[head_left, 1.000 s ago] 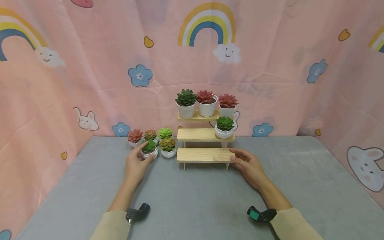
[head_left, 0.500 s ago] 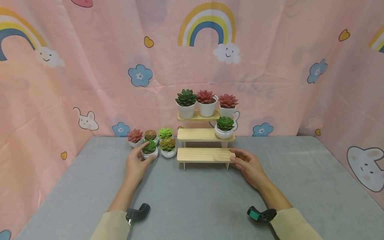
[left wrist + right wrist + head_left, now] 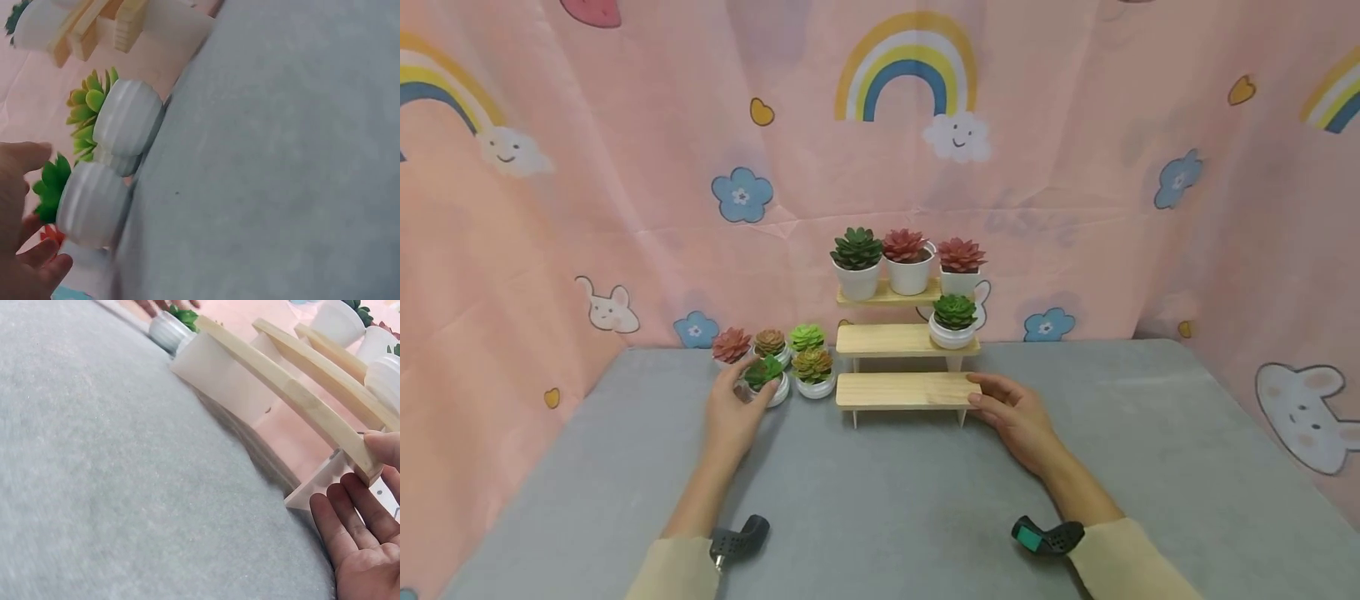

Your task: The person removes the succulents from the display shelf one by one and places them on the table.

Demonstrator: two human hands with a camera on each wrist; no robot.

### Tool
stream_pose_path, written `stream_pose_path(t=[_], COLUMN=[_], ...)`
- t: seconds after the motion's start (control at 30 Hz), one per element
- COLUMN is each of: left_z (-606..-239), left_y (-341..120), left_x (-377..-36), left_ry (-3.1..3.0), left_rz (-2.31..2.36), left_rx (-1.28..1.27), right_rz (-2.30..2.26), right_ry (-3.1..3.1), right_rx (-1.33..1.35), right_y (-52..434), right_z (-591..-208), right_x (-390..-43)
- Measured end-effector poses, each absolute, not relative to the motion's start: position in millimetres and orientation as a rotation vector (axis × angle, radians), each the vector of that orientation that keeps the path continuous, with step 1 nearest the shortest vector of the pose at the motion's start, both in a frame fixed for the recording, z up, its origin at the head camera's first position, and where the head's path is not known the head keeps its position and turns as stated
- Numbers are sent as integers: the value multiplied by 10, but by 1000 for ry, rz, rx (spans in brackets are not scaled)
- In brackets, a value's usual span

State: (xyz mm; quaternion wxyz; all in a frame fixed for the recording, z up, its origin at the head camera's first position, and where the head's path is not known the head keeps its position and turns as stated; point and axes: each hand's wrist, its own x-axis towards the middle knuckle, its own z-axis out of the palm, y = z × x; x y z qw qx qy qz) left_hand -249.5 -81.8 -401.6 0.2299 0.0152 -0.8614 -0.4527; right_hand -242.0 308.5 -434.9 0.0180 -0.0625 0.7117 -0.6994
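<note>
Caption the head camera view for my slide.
Left hand beside a potted green succulent, right hand gripping the lowest wooden shelf.

The stand [image 3: 902, 391] is pale yellow, the nearest plant [image 3: 763, 372] green, the backdrop [image 3: 865, 179] pink (rainbow-printed), the table [image 3: 880, 492] grey.

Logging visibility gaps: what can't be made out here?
Head: leftmost red plant, its lower part hidden by the left hand.
Head: rightmost red plant, its base hidden by the green plant before it.
Left wrist: wooden stand, cut off by top edge.
Right wrist: right hand, cut off by right edge.
</note>
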Motion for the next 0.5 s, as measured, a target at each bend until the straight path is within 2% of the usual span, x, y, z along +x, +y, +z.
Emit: stream_pose_path(t=[0.2,0.5], left_z=[-3787,-3297], left_y=[-686,-110], left_x=[-2414,-2323], left_ry=[-2321,-2258], left_rz=[-1167,-1154], left_rx=[-67,-333], right_rz=[-2191,-2204], right_ry=[2184,2166], right_rx=[-146,-163], right_y=[3058,3068], right_z=[-4375,-4365], right_x=[-2421,-2452])
